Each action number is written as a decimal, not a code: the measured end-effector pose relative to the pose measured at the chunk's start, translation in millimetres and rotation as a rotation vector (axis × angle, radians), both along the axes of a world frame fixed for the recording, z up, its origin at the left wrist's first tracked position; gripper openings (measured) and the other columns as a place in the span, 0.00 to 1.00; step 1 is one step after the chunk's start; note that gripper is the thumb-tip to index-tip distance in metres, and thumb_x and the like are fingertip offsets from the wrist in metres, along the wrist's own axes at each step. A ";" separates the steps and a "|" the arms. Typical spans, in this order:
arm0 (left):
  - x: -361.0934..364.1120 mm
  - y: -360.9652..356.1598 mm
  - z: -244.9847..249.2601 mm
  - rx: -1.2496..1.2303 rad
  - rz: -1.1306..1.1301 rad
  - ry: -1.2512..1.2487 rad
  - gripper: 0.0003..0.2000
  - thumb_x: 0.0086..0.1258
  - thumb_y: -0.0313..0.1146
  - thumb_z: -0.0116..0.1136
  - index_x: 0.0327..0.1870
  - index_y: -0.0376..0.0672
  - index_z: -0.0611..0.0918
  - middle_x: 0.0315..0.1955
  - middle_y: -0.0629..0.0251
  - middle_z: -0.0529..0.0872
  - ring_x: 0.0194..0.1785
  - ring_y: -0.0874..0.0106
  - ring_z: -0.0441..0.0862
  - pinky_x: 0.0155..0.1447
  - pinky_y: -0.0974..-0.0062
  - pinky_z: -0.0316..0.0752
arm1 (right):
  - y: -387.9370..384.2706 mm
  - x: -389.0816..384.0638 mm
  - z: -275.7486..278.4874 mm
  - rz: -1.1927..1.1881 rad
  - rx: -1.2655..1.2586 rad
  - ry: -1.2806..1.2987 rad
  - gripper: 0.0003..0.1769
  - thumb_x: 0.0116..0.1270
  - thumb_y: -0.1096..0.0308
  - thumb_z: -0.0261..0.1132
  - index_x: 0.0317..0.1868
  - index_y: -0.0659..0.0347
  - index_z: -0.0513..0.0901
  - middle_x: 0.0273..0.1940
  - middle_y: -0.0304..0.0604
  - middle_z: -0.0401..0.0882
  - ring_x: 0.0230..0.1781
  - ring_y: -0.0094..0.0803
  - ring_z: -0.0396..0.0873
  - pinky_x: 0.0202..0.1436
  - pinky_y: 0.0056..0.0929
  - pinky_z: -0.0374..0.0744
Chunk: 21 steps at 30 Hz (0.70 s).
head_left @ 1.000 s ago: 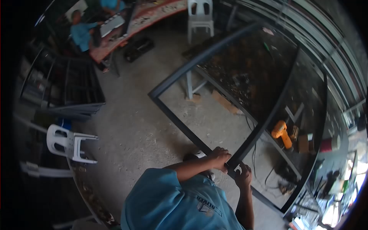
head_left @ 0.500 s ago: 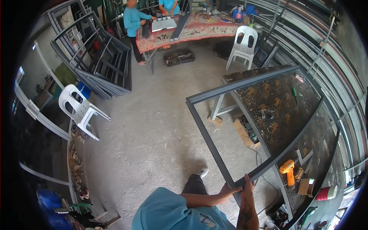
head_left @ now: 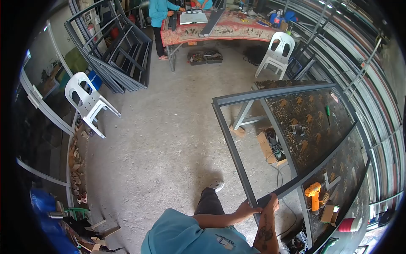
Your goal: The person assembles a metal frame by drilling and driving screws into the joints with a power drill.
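Observation:
A large rectangular dark grey metal frame (head_left: 233, 149) reaches from my hands across the workbench. Its far and right parts lie over the bench top, while the near left corner juts out past the bench edge above the floor. My left hand (head_left: 247, 210) is closed around that near corner. Just to its right, my right hand (head_left: 271, 204) wraps around the near rail, fingers curled over the bar. Both hands are close together, in front of my body.
The dark workbench (head_left: 306, 148) carries an orange cordless drill (head_left: 313, 195), a small cardboard box (head_left: 329, 214), a red spool (head_left: 349, 225) and a green-handled screwdriver (head_left: 327, 111). White chairs (head_left: 87, 100) stand on the floor. Two people work at a red-covered table (head_left: 237, 30). Several frames (head_left: 120, 55) lean left.
The view has tilted, so the left side sits higher and the right side lower. Both hands keep their hold on the metal frame near its corner.

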<state>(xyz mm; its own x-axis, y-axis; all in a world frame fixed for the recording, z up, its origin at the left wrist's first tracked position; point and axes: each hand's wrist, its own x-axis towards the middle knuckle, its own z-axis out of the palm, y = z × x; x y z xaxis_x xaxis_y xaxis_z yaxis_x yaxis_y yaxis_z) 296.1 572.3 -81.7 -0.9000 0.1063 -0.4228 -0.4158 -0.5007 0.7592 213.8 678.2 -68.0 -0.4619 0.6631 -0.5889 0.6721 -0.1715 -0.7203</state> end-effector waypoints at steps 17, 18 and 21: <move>-2.8 16.0 -51.2 0.013 -0.081 -0.085 0.37 0.49 0.45 0.79 0.55 0.35 0.70 0.41 0.63 0.81 0.42 0.74 0.79 0.42 0.75 0.76 | 7.4 12.7 -15.0 0.086 -0.071 0.185 0.30 0.47 0.57 0.65 0.45 0.74 0.73 0.36 0.53 0.74 0.33 0.41 0.75 0.38 0.40 0.77; -1.4 16.0 -54.4 0.011 -0.085 -0.086 0.37 0.49 0.45 0.79 0.55 0.35 0.70 0.41 0.63 0.81 0.42 0.74 0.79 0.42 0.75 0.76 | 7.5 11.7 -15.5 0.083 -0.061 0.168 0.30 0.46 0.58 0.65 0.44 0.74 0.74 0.35 0.53 0.74 0.33 0.41 0.75 0.38 0.41 0.77; 0.7 14.0 -56.4 0.001 -0.097 -0.099 0.38 0.48 0.44 0.79 0.56 0.35 0.70 0.42 0.63 0.81 0.43 0.74 0.79 0.44 0.73 0.77 | 1.7 9.5 -5.0 0.035 -0.018 0.132 0.25 0.47 0.59 0.65 0.40 0.72 0.77 0.34 0.51 0.76 0.32 0.40 0.75 0.37 0.39 0.76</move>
<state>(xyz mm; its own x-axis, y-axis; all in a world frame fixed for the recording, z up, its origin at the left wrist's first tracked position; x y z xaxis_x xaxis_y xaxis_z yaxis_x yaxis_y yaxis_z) 296.8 586.3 -138.1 -0.8391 0.1912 -0.5092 -0.5354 -0.4556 0.7112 223.3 679.9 -73.0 -0.5587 0.6351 -0.5333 0.5774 -0.1637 -0.7999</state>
